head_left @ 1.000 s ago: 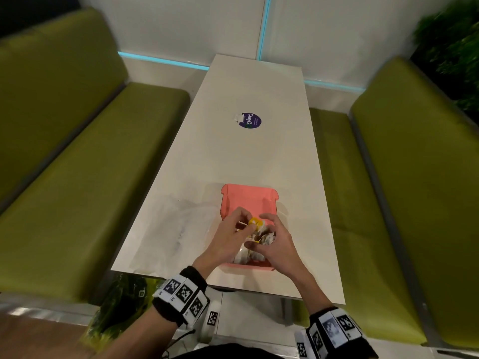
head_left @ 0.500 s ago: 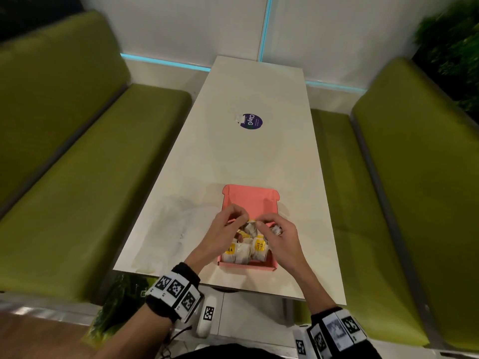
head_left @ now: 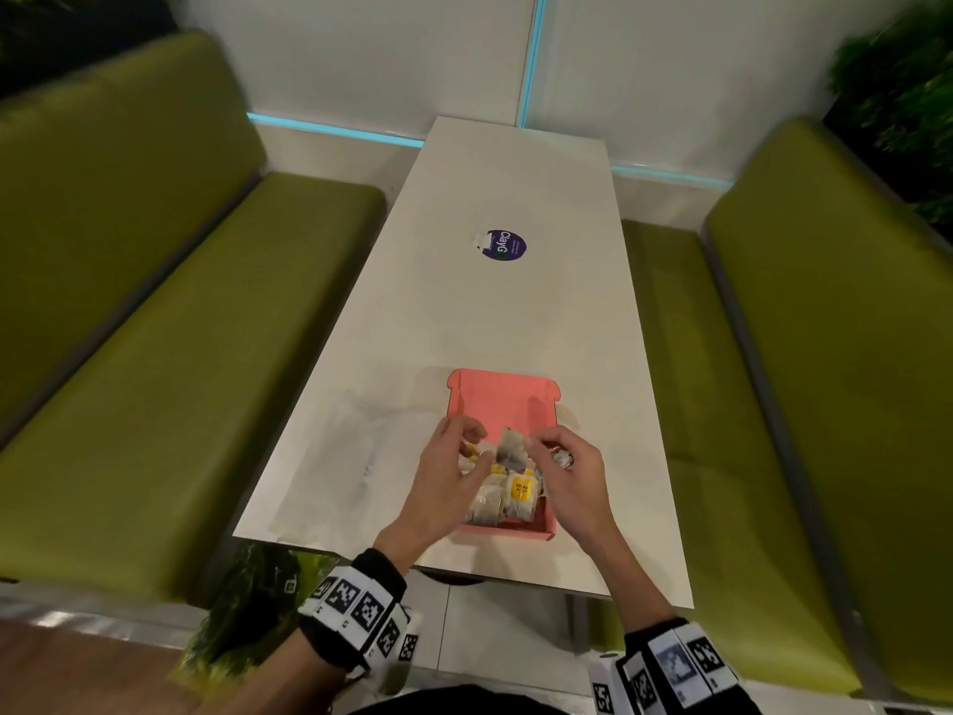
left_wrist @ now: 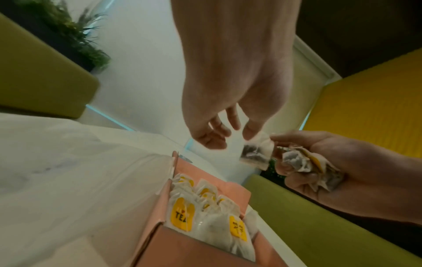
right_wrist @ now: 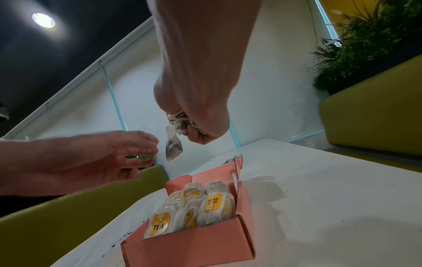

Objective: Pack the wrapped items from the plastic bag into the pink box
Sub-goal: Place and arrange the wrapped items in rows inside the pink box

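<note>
Pink cardboard box point(head_left: 503, 405) is nearly full; right hand point(head_left: 572, 472) pinches a dangling translucent tea sachet point(left_wrist: 256, 153), left hand point(head_left: 446, 479) spread; slot it upright far-right.

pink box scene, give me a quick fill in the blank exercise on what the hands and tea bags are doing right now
1. The right hand grips a bunch of tea bags above the ____ box.
2. The yellow labels on the packed tea bags in the box carry the word ____.
3. The left hand reaches toward the hanging tea bag and holds ____.
4. The box's lid is ____.

Missing words: pink; TEA; nothing; open
</note>
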